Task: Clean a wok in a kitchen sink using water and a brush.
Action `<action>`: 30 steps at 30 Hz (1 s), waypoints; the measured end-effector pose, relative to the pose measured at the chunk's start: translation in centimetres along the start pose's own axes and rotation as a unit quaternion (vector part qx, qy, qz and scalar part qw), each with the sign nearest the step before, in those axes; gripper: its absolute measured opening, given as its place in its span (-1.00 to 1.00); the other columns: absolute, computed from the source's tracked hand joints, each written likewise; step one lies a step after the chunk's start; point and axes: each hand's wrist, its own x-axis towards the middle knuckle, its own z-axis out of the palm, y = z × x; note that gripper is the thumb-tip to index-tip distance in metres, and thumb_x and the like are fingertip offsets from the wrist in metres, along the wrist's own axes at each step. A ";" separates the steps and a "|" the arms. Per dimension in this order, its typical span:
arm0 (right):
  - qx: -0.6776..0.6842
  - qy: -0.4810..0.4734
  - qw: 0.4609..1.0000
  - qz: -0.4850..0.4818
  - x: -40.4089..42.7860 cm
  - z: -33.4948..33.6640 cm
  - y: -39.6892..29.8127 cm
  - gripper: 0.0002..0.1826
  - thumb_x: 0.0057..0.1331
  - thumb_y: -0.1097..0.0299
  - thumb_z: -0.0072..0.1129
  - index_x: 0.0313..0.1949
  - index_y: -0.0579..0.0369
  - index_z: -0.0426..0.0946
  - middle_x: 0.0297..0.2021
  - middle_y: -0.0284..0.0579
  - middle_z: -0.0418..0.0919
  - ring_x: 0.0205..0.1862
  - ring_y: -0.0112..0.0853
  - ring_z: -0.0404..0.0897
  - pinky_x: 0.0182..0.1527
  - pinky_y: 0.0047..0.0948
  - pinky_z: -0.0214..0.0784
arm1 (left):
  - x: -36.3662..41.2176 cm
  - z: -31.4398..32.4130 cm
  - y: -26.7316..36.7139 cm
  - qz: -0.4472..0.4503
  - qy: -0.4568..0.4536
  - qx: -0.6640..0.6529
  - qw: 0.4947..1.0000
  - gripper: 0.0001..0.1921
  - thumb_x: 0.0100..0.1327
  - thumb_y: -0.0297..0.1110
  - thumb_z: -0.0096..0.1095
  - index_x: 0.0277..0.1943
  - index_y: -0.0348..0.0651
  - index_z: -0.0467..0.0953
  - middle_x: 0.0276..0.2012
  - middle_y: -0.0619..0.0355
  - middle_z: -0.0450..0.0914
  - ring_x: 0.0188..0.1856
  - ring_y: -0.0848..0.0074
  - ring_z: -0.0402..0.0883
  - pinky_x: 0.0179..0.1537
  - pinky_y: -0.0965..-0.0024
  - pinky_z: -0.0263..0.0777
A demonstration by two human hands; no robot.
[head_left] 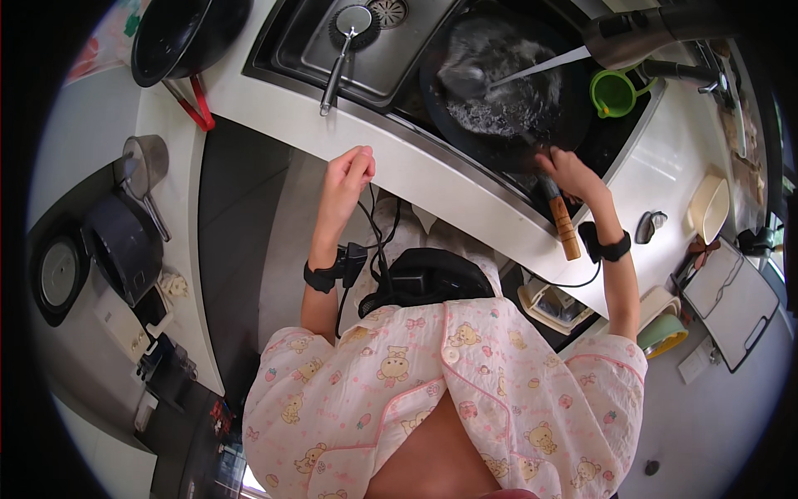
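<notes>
A dark wok [576, 118] with a wooden handle [563, 224] sits in the right sink basin. A stream of water from the faucet [614, 40] falls into it, and the water inside is churned and foamy. My right hand [576, 174] is over the wok's near rim, above the wooden handle. Its fingers close on the thin dark handle of a utensil [528, 136] that reaches into the water; motion blur hides what kind it is. My left hand [350, 169] is raised before the counter's front edge, fingers curled, with nothing visible in it.
A round scrubbing brush [340, 65] with a metal handle lies in the left basin [299, 43]. A green strainer cup [614, 93] is right of the wok. A black pot [177, 37] stands at the far left. Cables [374, 231] hang before my body.
</notes>
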 end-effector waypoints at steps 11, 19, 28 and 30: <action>-0.229 0.247 0.941 0.046 0.6 0.6 4.7 -0.65 0.22 0.08 -0.07 -0.45 0.16 0.36 -0.56 -0.07 0.54 -0.47 -0.19 0.56 -0.49 -0.34 0.43 | -0.2 1.3 -0.1 -0.015 -0.009 0.001 1.000 -0.66 0.27 -0.25 -0.13 -0.61 -0.17 0.22 -0.71 0.40 0.09 -0.66 0.81 -0.03 -0.64 0.65 -0.17; -0.061 -0.007 0.998 0.012 -2.6 -0.8 -0.3 -0.60 0.26 0.08 -0.16 -0.43 0.22 0.42 -0.57 0.08 0.51 -0.47 -0.05 0.53 -0.44 -0.21 0.41 | -0.9 1.0 -1.0 -0.003 0.020 -0.001 1.000 -0.67 0.27 -0.23 -0.13 -0.60 -0.15 0.22 -0.72 0.41 0.08 -0.68 0.82 -0.06 -0.67 0.68 -0.21; -0.201 0.251 0.944 0.069 2.5 2.7 3.1 -0.60 0.21 0.03 -0.09 -0.45 0.20 0.35 -0.59 0.00 0.53 -0.53 -0.18 0.56 -0.53 -0.33 0.44 | -0.8 1.7 -0.7 -0.013 0.001 -0.007 1.000 -0.67 0.28 -0.25 -0.13 -0.60 -0.17 0.22 -0.71 0.41 0.09 -0.68 0.82 -0.06 -0.67 0.67 -0.20; -0.119 0.247 0.960 0.062 3.4 5.2 0.7 -0.59 0.22 0.05 -0.11 -0.44 0.22 0.34 -0.61 0.06 0.51 -0.55 -0.09 0.55 -0.53 -0.26 0.43 | -0.6 2.1 -0.3 -0.027 -0.009 -0.005 1.000 -0.67 0.26 -0.28 -0.12 -0.62 -0.20 0.21 -0.69 0.38 0.12 -0.63 0.78 0.01 -0.61 0.63 -0.12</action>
